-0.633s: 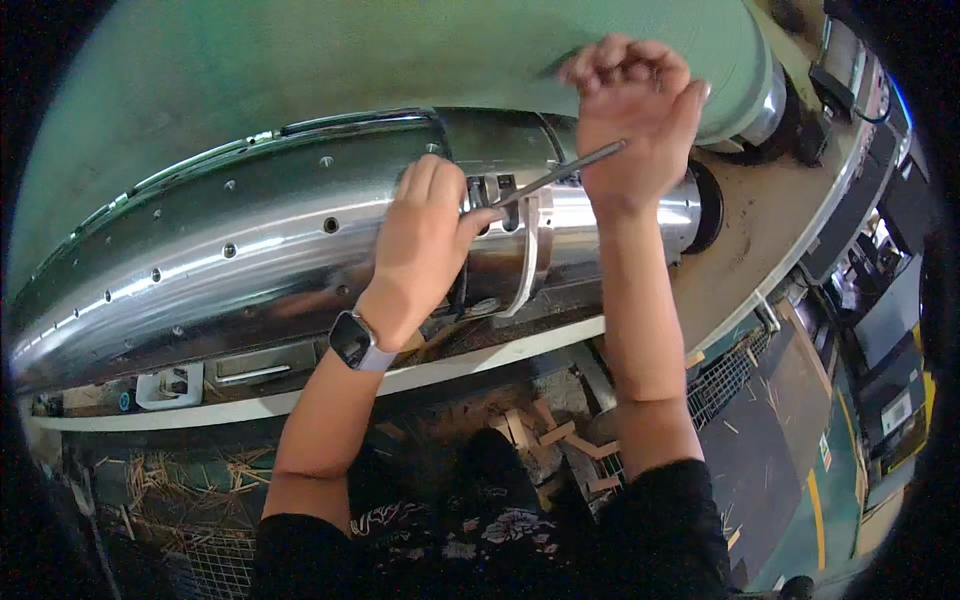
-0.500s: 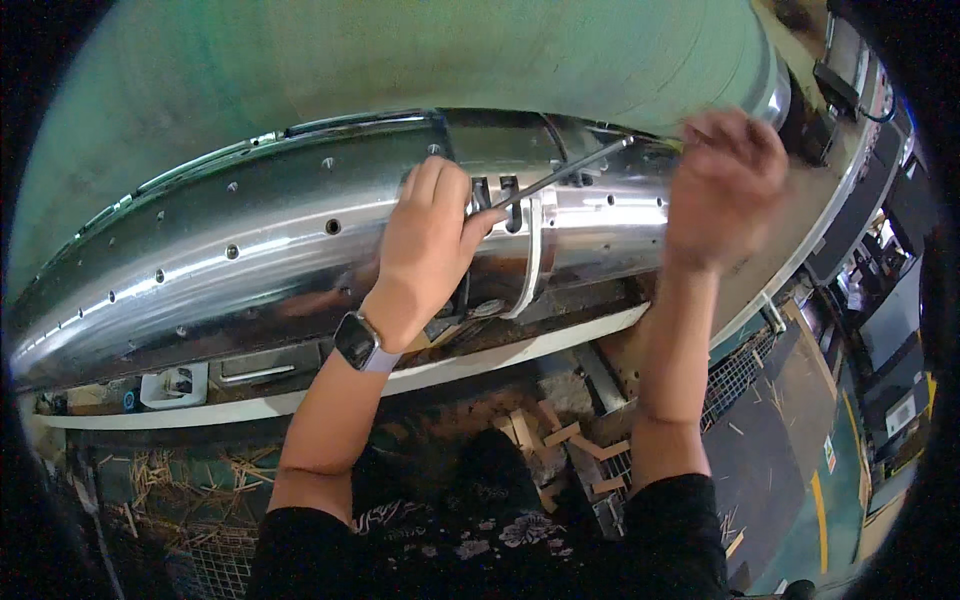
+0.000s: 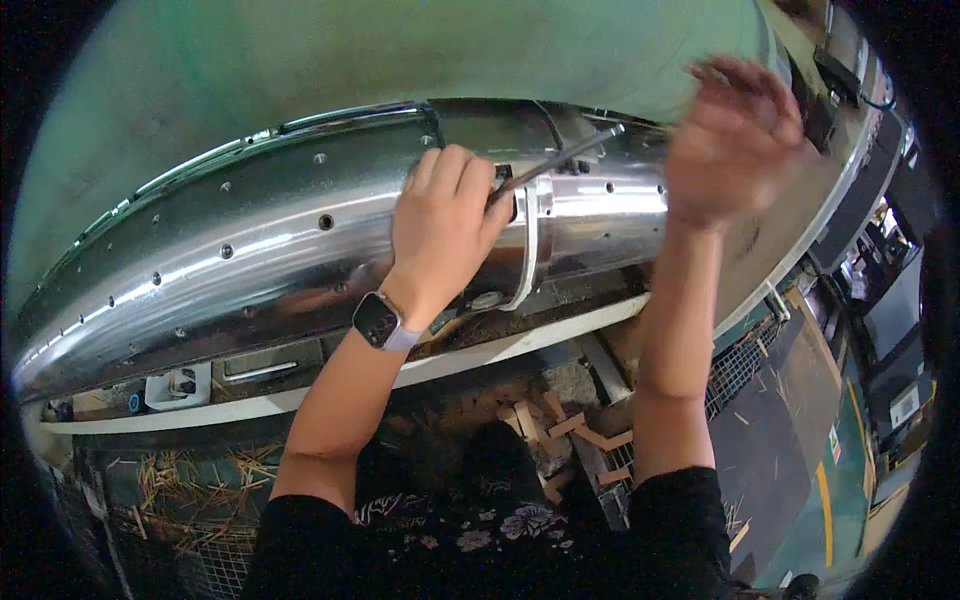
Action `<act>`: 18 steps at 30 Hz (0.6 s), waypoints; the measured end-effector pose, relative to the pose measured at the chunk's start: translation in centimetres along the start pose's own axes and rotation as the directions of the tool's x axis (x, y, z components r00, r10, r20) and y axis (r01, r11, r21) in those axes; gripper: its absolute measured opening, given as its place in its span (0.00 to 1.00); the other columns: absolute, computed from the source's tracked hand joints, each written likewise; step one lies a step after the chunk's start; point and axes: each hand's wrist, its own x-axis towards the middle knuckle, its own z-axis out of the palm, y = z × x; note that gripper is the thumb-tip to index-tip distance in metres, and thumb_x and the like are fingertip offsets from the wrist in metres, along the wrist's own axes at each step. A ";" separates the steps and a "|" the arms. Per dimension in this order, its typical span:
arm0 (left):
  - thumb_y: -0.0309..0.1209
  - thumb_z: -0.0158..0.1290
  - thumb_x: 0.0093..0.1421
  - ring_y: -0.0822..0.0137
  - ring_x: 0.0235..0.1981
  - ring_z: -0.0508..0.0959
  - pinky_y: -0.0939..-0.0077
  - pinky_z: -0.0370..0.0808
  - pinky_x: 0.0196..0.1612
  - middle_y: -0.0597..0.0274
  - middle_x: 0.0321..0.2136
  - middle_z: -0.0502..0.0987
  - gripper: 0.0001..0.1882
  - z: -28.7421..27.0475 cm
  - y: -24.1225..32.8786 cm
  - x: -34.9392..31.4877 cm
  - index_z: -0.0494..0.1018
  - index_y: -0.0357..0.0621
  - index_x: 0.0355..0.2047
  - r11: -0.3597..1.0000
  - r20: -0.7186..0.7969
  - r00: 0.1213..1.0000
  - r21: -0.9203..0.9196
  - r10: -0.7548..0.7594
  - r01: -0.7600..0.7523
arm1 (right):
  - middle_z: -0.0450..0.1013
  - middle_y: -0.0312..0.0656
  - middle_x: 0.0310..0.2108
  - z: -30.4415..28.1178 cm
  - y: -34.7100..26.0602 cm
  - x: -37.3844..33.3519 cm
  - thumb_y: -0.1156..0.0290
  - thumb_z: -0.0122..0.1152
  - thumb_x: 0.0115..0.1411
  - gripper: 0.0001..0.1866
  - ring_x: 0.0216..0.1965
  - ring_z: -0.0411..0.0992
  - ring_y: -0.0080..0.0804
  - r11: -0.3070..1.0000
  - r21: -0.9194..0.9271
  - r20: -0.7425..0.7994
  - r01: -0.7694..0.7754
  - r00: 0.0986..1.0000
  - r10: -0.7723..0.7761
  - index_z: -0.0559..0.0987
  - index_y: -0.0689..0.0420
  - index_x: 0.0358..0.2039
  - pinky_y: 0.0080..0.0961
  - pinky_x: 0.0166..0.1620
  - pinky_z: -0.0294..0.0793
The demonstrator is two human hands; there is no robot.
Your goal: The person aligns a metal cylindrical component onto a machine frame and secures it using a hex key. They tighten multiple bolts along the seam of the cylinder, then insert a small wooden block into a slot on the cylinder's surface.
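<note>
My left hand (image 3: 447,215), with a smartwatch (image 3: 377,320) on its wrist, is closed round the near end of a long metal rod that looks like a hex key (image 3: 565,157). The rod slants up to the right, and its far tip is free. Under my fingers lies a shiny curved metal cylinder (image 3: 290,255) with rows of bolt holes; the hand hides the rod's inner end. My right hand (image 3: 740,145) is raised beyond the tip, apart from it. Motion blurs its loosely bent, spread fingers, and nothing shows in them.
A white strap-like band (image 3: 531,250) crosses the cylinder beside the left hand. Behind rises a large green curved surface (image 3: 400,50). Below, a pale-edged ledge (image 3: 510,347) carries a white container (image 3: 180,388) and an L-shaped hex key (image 3: 260,373). Wood pieces (image 3: 568,425) litter the floor.
My right hand has moved up and slightly right, farther from the rod's tip. My left hand keeps its grip and has shifted slightly right and up with the rod.
</note>
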 end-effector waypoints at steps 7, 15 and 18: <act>0.27 0.58 0.44 0.52 0.32 0.69 0.62 0.68 0.32 0.53 0.29 0.65 0.14 0.9 0.4 -0.3 0.64 0.40 0.28 0.999 -0.059 0.998 -0.016 0.030 -0.031 | 0.70 0.52 0.43 -7.2 -2.1 -0.5 0.50 0.33 0.65 0.27 0.43 0.70 0.47 0.957 -0.285 -0.144 0.048 0.985 -0.092 0.68 0.60 0.49 0.45 0.47 0.69; 0.26 0.57 0.44 0.51 0.34 0.70 0.61 0.70 0.35 0.53 0.31 0.67 0.14 -0.3 -0.5 -1.0 0.66 0.40 0.30 0.995 -0.020 0.998 0.077 -0.062 0.063 | 0.72 0.52 0.42 -3.5 -1.6 -2.4 0.48 0.30 0.65 0.29 0.41 0.71 0.46 0.969 -0.243 -0.097 0.036 0.993 -0.062 0.69 0.60 0.48 0.41 0.48 0.70; 0.26 0.57 0.44 0.50 0.34 0.70 0.60 0.70 0.35 0.53 0.31 0.67 0.14 0.2 0.5 -0.4 0.66 0.40 0.30 0.996 -0.011 0.996 -0.009 -0.091 0.091 | 0.73 0.49 0.39 -11.2 -10.0 -0.7 0.51 0.29 0.66 0.27 0.39 0.72 0.45 0.957 -0.195 -0.121 0.213 0.963 -0.239 0.72 0.59 0.44 0.39 0.44 0.72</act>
